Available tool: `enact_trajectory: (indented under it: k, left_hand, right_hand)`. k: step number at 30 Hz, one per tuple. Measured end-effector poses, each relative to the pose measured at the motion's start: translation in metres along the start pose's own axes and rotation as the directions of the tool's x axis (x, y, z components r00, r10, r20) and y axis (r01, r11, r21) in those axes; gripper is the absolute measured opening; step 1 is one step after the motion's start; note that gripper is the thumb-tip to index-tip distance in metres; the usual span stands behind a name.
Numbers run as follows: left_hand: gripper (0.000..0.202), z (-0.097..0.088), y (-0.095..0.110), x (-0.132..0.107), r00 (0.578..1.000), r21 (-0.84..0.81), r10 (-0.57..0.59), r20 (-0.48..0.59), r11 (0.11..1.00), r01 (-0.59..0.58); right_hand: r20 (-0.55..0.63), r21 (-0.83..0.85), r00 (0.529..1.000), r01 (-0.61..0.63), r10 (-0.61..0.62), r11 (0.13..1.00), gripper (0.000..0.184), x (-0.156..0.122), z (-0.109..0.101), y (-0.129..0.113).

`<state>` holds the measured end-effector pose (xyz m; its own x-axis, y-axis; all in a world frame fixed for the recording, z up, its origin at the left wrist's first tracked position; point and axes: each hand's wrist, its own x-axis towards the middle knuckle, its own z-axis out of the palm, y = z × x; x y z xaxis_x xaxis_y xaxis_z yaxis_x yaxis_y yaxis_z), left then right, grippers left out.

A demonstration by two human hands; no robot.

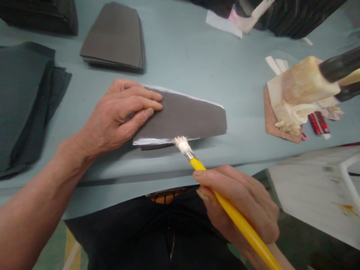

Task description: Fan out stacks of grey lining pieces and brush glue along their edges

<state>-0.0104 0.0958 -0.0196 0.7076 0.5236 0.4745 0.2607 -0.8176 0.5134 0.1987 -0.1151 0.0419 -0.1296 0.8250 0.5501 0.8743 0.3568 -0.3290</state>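
Observation:
My left hand (120,112) lies flat on the left end of a small stack of grey cut pieces (191,118), fingers spread over the top one and pressing it down. White glue shows along the stack's near edge and far edge. My right hand (239,202) grips a yellow-handled brush (225,204). Its white bristle tip (181,144) touches the near edge of the stack.
A glue-crusted pot (300,90) with dark handles stands on a brown pad at the right. More grey and black cut pieces lie stacked at the back (115,37) and far left (25,101). The blue table's (182,56) near edge runs just below the stack. A white stool (315,195) stands at the lower right.

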Motion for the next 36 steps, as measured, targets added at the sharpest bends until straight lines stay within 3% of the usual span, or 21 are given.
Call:
enact_trajectory:
  k: [8,14,21,25,30,36]
  left_hand:
    - [0.020,0.001,-0.002,-0.001,0.998,0.014,0.059,-0.022,0.998,-0.059]
    - [0.020,0.001,-0.001,-0.001,0.998,0.040,0.059,-0.027,0.997,-0.058]
    - [0.021,-0.003,0.003,-0.001,1.000,0.051,0.000,-0.005,0.999,0.000]
    - [0.023,-0.004,0.003,-0.003,0.998,0.053,-0.055,0.010,0.997,0.055]
    - [0.034,-0.004,0.003,-0.001,0.999,0.007,-0.039,-0.005,0.999,0.039]
    - [0.045,-0.005,0.010,-0.001,0.993,0.023,-0.113,-0.013,0.993,0.114]
  right_hand:
    - [-0.052,-0.149,0.998,-0.053,0.046,0.987,0.009,-0.021,-0.021,0.034]
    - [-0.063,-0.059,0.997,-0.045,0.041,0.997,0.013,-0.012,-0.013,0.025]
    - [-0.091,-0.105,0.992,-0.093,0.084,0.990,0.011,-0.019,-0.023,0.047]
    - [-0.080,-0.080,0.993,-0.092,0.085,0.993,0.013,-0.019,-0.024,0.046]
    - [-0.106,-0.049,0.988,-0.120,0.114,0.992,0.010,-0.021,-0.024,0.052]
    - [-0.139,0.009,0.978,-0.159,0.158,0.987,0.011,-0.028,-0.027,0.062]
